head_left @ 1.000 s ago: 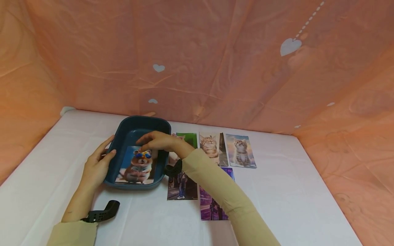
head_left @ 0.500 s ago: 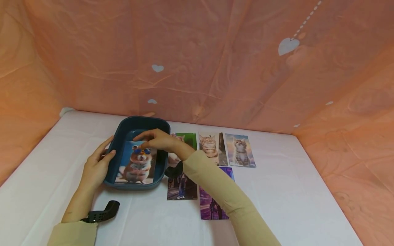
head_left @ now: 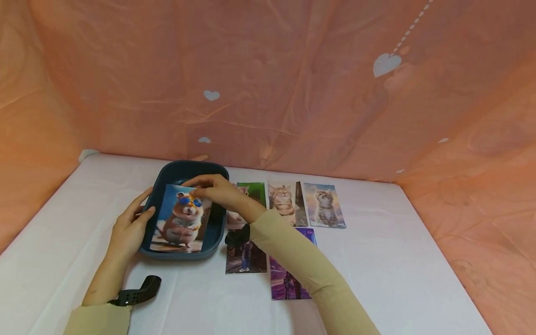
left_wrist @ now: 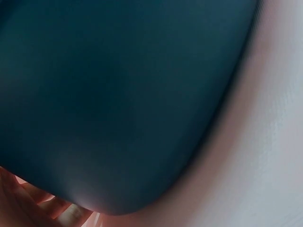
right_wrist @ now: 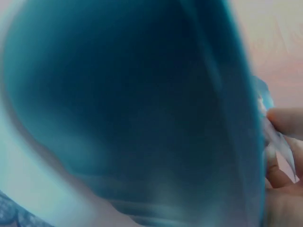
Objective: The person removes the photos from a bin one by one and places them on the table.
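Observation:
A dark teal plastic bin point(head_left: 216, 228) with rounded corners stands at the left of the white table. My left hand point(head_left: 131, 228) holds its left side, thumb at the rim and fingers against the outer wall; in the left wrist view several of these fingers point(left_wrist: 52, 208) show beside the bin. Over the bin's opening, my right hand point(head_left: 219, 191) pinches a photo card point(head_left: 180, 225) by its upper right edge. The card pictures a hamster in blue-lensed sunglasses and tilts toward the head camera. Thumb point(right_wrist: 289, 123) and card edge show at the right of the right wrist view.
Right of the bin lie a green-backed cat card point(head_left: 256, 191), a tan cat card point(head_left: 281, 197) and a kitten card point(head_left: 326, 207). Nearer, partly under the right sleeve point(head_left: 301, 256), are a dark street card point(head_left: 247, 260) and a purple card point(head_left: 289, 284). An orange cloth point(head_left: 268, 70) hangs behind.
The hamster card has come up from inside the bin and shifted left, with my right hand moving slightly up beside it. My left hand keeps its hold on the bin.

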Action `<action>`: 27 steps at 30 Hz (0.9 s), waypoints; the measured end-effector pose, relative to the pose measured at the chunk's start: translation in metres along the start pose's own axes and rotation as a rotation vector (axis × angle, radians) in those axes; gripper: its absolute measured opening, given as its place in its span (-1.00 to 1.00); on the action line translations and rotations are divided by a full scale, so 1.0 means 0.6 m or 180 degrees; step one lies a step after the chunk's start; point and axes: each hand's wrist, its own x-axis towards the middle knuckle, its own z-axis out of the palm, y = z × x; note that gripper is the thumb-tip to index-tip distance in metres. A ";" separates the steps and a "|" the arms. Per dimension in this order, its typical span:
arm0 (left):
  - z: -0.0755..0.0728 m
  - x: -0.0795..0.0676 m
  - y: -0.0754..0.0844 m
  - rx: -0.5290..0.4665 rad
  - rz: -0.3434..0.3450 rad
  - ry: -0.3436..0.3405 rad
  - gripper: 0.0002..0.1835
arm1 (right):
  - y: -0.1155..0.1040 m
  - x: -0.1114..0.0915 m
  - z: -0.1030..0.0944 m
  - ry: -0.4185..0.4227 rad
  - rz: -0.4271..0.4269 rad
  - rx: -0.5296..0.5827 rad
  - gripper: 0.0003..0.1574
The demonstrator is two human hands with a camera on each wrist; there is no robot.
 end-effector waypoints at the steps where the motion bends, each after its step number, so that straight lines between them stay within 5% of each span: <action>1: 0.000 0.000 0.000 0.0009 0.0007 0.0004 -0.44 | 0.000 0.000 0.001 0.0029 -0.0002 0.0054 -0.61; 17: -0.004 0.000 -0.002 0.0058 0.0111 -0.0054 -0.44 | -0.001 -0.036 -0.006 0.0734 -0.0084 0.0032 -0.66; 27: -0.001 0.001 -0.006 0.0052 0.0069 -0.0058 -0.44 | 0.008 -0.064 -0.024 0.0611 -0.0141 0.0139 -0.66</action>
